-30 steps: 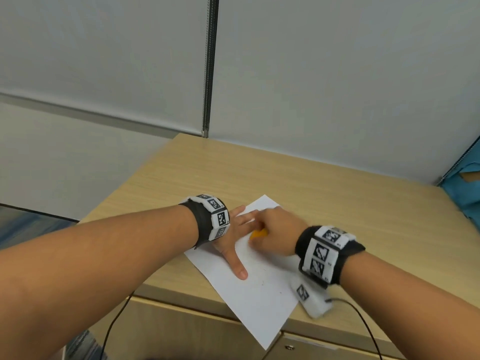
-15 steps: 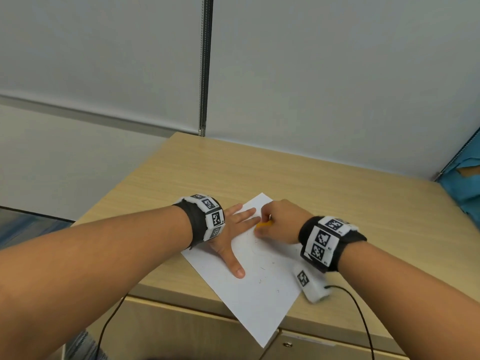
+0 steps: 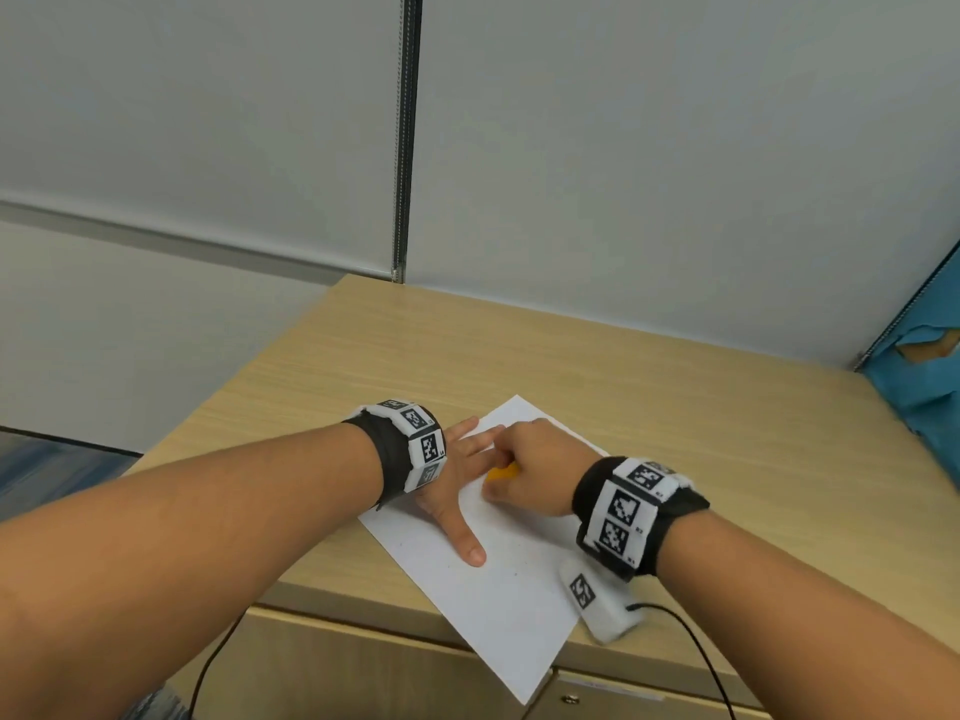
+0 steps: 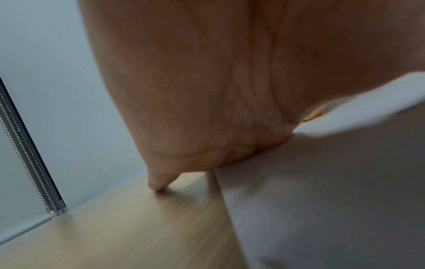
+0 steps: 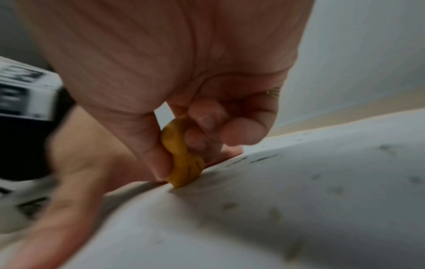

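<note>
Eraser [image 5: 181,154], yellow, stands pinched in the right hand [image 3: 530,467], its lower end on the paper [image 3: 509,600] just beside the left hand [image 3: 460,483], which lies flat pinning it.

my head camera looks down on my left hand [image 3: 454,504] and right hand [image 3: 535,470]; both wrist cameras peer close under the palms; all share the paper [image 3: 498,605]

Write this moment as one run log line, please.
left hand flat on paper | right hand pinches yellow eraser, tip on paper
</note>
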A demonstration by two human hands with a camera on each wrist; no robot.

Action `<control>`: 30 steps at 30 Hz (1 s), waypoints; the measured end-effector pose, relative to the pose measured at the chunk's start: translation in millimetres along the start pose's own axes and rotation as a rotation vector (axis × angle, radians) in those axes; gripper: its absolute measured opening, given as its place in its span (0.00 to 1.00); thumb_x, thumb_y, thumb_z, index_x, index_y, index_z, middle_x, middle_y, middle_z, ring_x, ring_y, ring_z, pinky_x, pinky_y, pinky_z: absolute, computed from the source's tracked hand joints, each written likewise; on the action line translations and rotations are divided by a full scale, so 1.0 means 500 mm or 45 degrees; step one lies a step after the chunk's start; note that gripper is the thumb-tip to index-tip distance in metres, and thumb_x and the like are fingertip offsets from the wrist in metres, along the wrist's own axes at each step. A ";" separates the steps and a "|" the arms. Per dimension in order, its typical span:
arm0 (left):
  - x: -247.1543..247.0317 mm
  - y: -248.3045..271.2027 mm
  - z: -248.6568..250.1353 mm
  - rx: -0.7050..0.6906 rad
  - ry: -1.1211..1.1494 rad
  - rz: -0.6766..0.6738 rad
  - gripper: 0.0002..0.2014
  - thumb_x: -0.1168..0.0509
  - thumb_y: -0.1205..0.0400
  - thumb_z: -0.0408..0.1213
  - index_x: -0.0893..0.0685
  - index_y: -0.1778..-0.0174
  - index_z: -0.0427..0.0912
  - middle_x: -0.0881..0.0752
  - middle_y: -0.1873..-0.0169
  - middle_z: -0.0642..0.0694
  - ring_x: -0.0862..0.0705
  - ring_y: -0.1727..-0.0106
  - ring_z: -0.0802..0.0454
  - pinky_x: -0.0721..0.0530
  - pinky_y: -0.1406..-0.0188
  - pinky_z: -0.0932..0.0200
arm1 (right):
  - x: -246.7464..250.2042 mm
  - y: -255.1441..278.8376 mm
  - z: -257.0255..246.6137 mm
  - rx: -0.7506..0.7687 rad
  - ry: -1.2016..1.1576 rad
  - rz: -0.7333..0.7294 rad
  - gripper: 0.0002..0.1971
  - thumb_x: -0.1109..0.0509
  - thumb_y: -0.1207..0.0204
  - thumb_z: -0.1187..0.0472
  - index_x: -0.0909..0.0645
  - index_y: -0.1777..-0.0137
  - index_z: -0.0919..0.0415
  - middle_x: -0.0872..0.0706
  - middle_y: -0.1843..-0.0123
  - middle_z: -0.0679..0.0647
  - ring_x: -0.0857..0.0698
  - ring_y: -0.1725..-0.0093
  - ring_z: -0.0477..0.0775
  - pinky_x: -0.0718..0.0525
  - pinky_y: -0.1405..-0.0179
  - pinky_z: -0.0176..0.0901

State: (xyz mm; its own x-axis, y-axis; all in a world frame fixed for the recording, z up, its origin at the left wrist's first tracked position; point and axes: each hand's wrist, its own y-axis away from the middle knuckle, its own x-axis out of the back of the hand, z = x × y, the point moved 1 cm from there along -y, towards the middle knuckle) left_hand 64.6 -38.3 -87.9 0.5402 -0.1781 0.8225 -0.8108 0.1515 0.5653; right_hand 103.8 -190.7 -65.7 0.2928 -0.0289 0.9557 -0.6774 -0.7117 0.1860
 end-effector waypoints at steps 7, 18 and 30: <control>-0.006 0.003 -0.003 0.076 0.009 0.039 0.71 0.36 0.42 0.85 0.74 0.16 0.61 0.74 0.15 0.60 0.73 0.14 0.49 0.64 0.21 0.25 | 0.050 0.006 0.047 -0.239 -0.144 0.000 0.12 0.28 0.20 0.50 0.22 0.53 0.59 0.13 0.56 0.57 0.12 0.67 0.60 0.07 0.63 0.55; 0.006 0.102 0.069 0.306 -0.184 0.335 0.40 0.52 0.25 0.80 0.19 0.43 0.47 0.16 0.55 0.49 0.18 0.55 0.44 0.20 0.50 0.52 | 0.042 0.016 0.063 -0.188 0.050 0.082 0.14 0.31 0.18 0.47 0.19 0.52 0.58 0.10 0.51 0.56 0.12 0.51 0.61 0.14 0.52 0.50; 0.069 0.097 -0.016 0.099 0.076 0.231 0.51 0.30 0.26 0.70 0.45 0.11 0.56 0.39 0.14 0.47 0.35 0.16 0.42 0.34 0.20 0.43 | 0.055 -0.023 0.026 0.040 -0.200 0.242 0.15 0.27 0.18 0.45 0.15 0.48 0.58 0.12 0.54 0.51 0.14 0.55 0.55 0.15 0.52 0.50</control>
State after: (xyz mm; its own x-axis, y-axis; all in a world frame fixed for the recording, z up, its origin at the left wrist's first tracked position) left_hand 45.5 -29.5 -31.8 0.3945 -0.0962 0.9138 -0.9096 0.1000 0.4032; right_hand 128.4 -192.2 -44.6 0.2651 -0.2711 0.9253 -0.7095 -0.7047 -0.0032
